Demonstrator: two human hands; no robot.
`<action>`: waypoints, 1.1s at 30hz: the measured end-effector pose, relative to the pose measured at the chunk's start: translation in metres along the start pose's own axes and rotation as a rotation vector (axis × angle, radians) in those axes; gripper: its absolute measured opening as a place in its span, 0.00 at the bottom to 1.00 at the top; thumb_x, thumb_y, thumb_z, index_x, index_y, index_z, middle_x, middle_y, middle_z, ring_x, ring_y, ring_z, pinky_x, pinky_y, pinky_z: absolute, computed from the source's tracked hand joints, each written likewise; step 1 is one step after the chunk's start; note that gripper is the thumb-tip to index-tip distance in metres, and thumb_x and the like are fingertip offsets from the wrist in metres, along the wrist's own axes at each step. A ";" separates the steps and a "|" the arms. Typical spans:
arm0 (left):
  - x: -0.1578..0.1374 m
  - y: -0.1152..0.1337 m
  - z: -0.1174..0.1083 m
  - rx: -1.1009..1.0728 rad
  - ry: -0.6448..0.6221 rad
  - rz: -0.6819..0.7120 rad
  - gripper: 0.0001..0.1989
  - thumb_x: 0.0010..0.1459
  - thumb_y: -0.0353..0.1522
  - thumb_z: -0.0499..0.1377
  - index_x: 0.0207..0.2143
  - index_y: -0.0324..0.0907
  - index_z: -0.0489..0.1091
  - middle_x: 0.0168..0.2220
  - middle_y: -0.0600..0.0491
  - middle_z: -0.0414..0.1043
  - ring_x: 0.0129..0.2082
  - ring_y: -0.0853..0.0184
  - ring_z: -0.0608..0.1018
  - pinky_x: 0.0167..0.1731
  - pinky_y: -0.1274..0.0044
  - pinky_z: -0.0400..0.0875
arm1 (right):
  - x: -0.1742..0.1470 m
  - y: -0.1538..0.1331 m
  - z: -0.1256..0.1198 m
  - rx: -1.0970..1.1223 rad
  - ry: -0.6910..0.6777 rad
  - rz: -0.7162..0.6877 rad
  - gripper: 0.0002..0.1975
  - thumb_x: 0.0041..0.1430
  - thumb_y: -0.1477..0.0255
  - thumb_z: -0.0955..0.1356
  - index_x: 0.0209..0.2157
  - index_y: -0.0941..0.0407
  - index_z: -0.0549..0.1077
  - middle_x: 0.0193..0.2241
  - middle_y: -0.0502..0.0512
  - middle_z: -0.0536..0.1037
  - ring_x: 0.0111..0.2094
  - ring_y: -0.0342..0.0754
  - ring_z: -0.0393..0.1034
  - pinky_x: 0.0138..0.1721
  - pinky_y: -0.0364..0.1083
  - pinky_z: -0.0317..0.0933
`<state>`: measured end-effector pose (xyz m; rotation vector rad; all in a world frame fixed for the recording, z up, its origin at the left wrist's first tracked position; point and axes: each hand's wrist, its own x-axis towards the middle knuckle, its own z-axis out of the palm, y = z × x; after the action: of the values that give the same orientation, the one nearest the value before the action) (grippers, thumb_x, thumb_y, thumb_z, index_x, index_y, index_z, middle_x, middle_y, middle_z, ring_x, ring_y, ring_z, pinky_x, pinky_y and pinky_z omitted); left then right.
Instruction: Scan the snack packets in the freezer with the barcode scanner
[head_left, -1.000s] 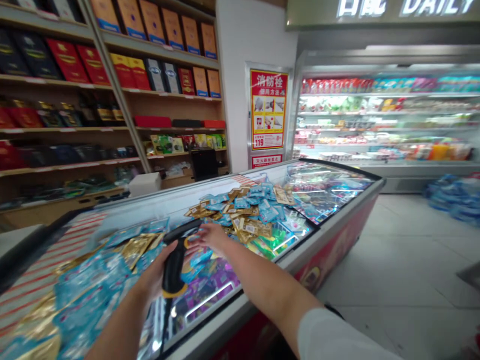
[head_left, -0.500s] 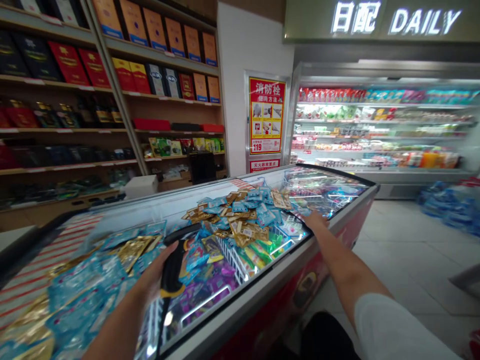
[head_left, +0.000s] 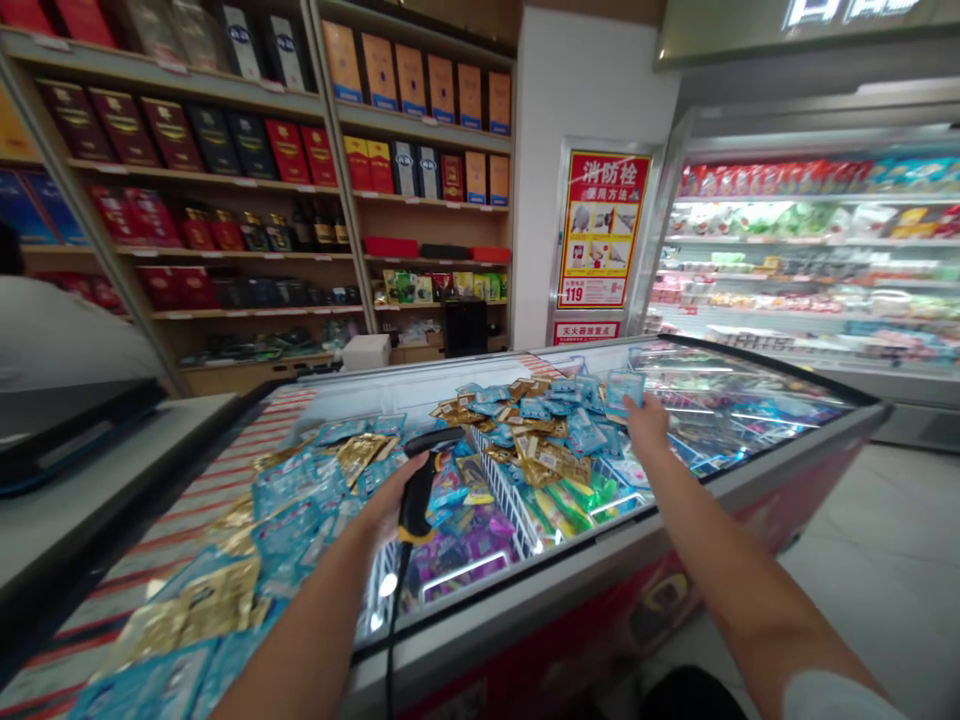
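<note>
A black and yellow handheld barcode scanner with a trailing cable is wrapped by the fingers of my left hand. Its head lies over the glass top of the chest freezer. A small blue packet is pinched in my right hand, raised at the right end of a pile. That pile of blue and gold packets rests on the freezer's middle. On the left, beside and partly behind my left forearm, more blue and gold packets are spread out.
Under the glass, wire baskets hold colourful packs. A counter with a dark flat device borders the freezer at the left, with a person's white-clothed back behind it. Shelves of boxed goods and a lit refrigerated display stand beyond.
My right hand has lifted from the pile's right edge and now shows a blue packet in its fingers. My left hand still grips the scanner. The view has swung left.
</note>
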<state>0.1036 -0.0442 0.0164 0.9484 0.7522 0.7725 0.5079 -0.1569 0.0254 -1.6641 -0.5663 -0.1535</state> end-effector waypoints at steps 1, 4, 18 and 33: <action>-0.001 0.000 0.001 -0.002 -0.003 0.000 0.15 0.54 0.37 0.59 0.41 0.37 0.73 0.42 0.46 0.76 0.41 0.65 0.78 0.41 0.81 0.72 | -0.017 -0.020 0.019 0.161 -0.116 0.022 0.17 0.52 0.66 0.65 0.43 0.60 0.71 0.36 0.60 0.76 0.32 0.49 0.72 0.29 0.45 0.66; -0.004 0.001 0.003 -0.015 -0.030 0.015 0.15 0.54 0.38 0.59 0.39 0.37 0.73 0.40 0.44 0.77 0.42 0.63 0.78 0.44 0.79 0.71 | -0.078 -0.068 0.079 0.340 -0.419 0.104 0.18 0.49 0.65 0.67 0.42 0.59 0.70 0.32 0.56 0.76 0.24 0.46 0.70 0.21 0.42 0.62; -0.001 0.003 0.001 -0.023 0.135 0.050 0.15 0.53 0.42 0.57 0.25 0.38 0.68 0.20 0.54 0.69 0.18 0.72 0.72 0.18 0.81 0.68 | -0.184 -0.066 0.176 0.121 -0.701 -0.050 0.06 0.53 0.74 0.66 0.34 0.56 0.72 0.28 0.55 0.74 0.33 0.50 0.70 0.32 0.44 0.60; -0.002 0.001 0.003 0.077 0.153 0.060 0.14 0.53 0.42 0.59 0.29 0.38 0.71 0.26 0.50 0.74 0.23 0.69 0.76 0.26 0.77 0.73 | -0.186 -0.065 0.178 0.187 -0.743 0.047 0.12 0.50 0.73 0.68 0.39 0.57 0.72 0.27 0.54 0.74 0.17 0.44 0.65 0.23 0.44 0.58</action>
<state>0.1049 -0.0469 0.0189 0.9926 0.8949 0.8815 0.2787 -0.0333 -0.0258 -1.5209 -1.0559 0.5612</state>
